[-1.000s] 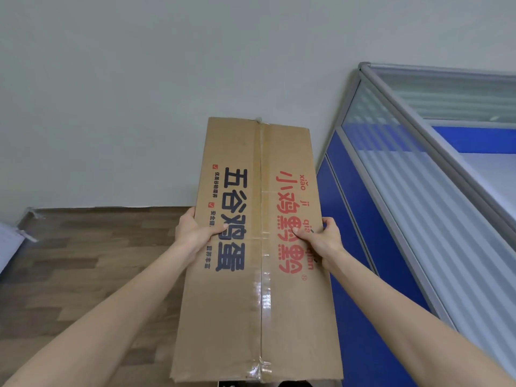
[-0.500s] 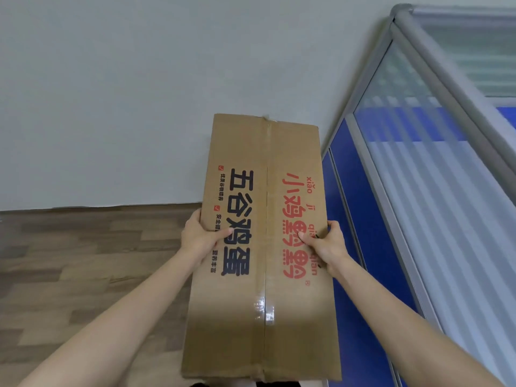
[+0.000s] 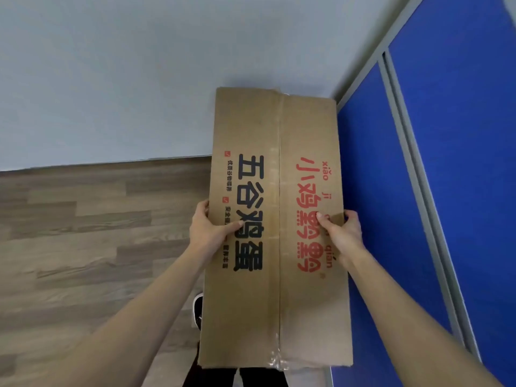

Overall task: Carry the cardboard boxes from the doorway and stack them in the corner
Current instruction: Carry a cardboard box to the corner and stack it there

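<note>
Nearest to us, we see one dark shoe (image 3: pixel 197 310) on the wood floor (image 3: pixel 69 233), poking out from under the near left edge of the cardboard box (image 3: pixel 276 247), and dark trouser legs below the box's near end. We count one shoe only; any other is hidden.

Our two forearms reach forward, one on each long side of the box. The left hand (image 3: pixel 208 229) clasps the left edge, thumb lying across the top face by the black lettering, the remaining fingers tucked out of sight under the side. The right hand (image 3: pixel 342 231) does the same on the right edge, thumb on the red lettering. We judge this paired grip is set at about the middle of the length so the long box balances level and neither end dips.

There is one box in view, taped along its centre seam, held off the floor, its right edge close beside the blue partition (image 3: pixel 391 191).

Farther out, the box's far end points at the corner where the partition meets the pale wall (image 3: pixel 111 79). We judge that it is being brought in for setting down; we see no stacked boxes there.
</note>
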